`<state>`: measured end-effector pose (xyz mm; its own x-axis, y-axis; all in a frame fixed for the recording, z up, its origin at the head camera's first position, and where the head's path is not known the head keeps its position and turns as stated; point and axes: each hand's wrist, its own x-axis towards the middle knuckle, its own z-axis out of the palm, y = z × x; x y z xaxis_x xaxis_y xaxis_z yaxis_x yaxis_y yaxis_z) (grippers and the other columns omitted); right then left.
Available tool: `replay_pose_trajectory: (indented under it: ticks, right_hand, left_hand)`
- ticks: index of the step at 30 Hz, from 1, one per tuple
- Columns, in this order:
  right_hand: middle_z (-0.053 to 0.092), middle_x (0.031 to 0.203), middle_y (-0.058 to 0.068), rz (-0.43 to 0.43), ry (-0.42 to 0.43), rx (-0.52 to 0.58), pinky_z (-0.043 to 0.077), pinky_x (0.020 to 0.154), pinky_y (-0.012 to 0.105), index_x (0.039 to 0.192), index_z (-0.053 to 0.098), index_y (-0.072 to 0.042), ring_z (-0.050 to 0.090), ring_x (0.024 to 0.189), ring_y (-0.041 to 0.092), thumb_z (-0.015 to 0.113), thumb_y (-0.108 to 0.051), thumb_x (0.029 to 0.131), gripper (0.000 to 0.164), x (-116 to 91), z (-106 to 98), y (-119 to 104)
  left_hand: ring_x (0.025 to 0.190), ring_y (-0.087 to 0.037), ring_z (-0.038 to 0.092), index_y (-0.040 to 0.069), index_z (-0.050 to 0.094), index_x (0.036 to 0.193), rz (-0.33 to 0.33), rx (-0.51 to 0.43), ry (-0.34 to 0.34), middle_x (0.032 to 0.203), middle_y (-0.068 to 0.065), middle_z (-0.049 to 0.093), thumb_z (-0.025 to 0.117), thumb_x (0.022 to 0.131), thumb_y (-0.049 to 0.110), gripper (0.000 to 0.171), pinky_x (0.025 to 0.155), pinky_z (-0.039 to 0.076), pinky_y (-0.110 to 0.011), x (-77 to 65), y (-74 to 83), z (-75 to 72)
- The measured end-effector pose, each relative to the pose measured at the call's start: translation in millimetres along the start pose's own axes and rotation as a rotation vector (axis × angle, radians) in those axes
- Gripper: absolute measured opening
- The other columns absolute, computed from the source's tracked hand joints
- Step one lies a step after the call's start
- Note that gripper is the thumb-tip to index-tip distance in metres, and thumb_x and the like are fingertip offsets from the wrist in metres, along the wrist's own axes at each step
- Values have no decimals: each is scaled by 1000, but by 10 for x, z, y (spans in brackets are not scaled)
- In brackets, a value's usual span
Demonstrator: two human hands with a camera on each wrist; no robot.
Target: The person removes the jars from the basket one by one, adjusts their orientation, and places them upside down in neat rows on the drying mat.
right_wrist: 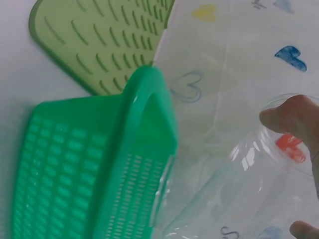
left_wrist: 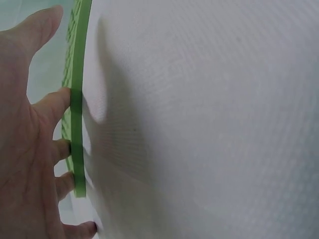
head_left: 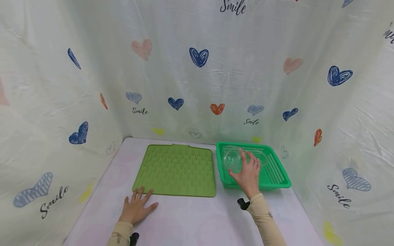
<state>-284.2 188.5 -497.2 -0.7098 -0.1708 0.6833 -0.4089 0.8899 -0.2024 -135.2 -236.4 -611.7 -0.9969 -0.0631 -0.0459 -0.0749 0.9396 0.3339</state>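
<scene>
My right hand (head_left: 248, 174) is over the green basket (head_left: 275, 171) and grips a clear cup (head_left: 232, 160) between thumb and fingers. In the right wrist view the clear cup (right_wrist: 224, 199) is tilted, with the thumb (right_wrist: 286, 115) at its round rim. Another clear container (head_left: 261, 157) shows inside the basket, partly behind the fingers. My left hand (head_left: 135, 209) lies with spread fingers at the near left corner of the green ridged mat (head_left: 176, 171). In the left wrist view its fingertips touch the edge of the mat (left_wrist: 76, 124).
The mat lies flat to the left of the basket on a pale table (head_left: 184, 222). A white curtain (head_left: 172, 78) printed with hearts and "Smile" hangs around the back and both sides of the table.
</scene>
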Motion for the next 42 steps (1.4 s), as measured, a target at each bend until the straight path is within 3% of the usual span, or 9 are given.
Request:
replay_pose_trajectory:
  ticks: [11, 18, 21, 25, 32, 38, 42]
  right_hand:
    - [42, 136, 21, -105, -80, -49, 25, 108, 69, 147, 37, -23, 42, 125, 42, 91, -40, 57, 107, -32, -58, -431]
    - [45, 135, 20, -189, -85, -40, 28, 107, 67, 145, 41, -23, 44, 122, 41, 93, -39, 53, 107, -86, -12, -659]
    - [46, 134, 19, -216, -103, -52, 29, 107, 67, 145, 40, -24, 44, 123, 40, 94, -40, 51, 109, -96, 26, -733]
    - [47, 133, 18, -250, -121, -70, 30, 107, 67, 146, 38, -26, 45, 125, 40, 94, -43, 51, 111, -109, 61, -819]
    - [47, 134, 17, -279, -140, -69, 29, 108, 65, 147, 38, -28, 43, 127, 38, 94, -44, 51, 112, -112, 57, -929]
    - [46, 136, 17, -290, -147, -61, 29, 108, 66, 148, 36, -29, 43, 128, 37, 94, -44, 51, 114, -113, 24, -987]
    - [46, 135, 17, -305, -138, -64, 30, 107, 67, 148, 36, -29, 43, 128, 37, 94, -45, 50, 115, -113, -2, -1018]
  left_hand:
    - [141, -53, 19, 16, 44, 145, 4, -16, -25, 154, -26, 28, 45, 90, 67, 75, 103, 17, -78, 20, 22, -77]
    - [139, -56, 16, 13, 45, 144, -37, -63, -116, 153, -29, 25, 39, 92, 68, 77, 103, 17, -78, 96, 61, -172]
    - [135, -57, 26, 11, 48, 142, -46, -55, -122, 148, -31, 33, 37, 93, 67, 75, 102, 23, -77, 162, 91, -236]
    - [129, -56, 37, 4, 49, 140, -46, -70, -76, 141, -33, 43, 36, 95, 65, 77, 99, 31, -74, 269, 163, -323]
    - [131, -50, 40, 0, 44, 142, 22, -279, 43, 142, -30, 44, 42, 96, 60, 76, 107, 33, -63, 489, 418, -562]
    - [141, -45, 27, 16, 27, 153, 71, -466, 88, 156, -21, 27, 49, 89, 67, 84, 110, 27, -65, 585, 672, -783]
    - [141, -43, 29, 27, 21, 154, 195, -615, 148, 159, -15, 22, 67, 83, 57, 90, 107, 35, -61, 627, 897, -905]
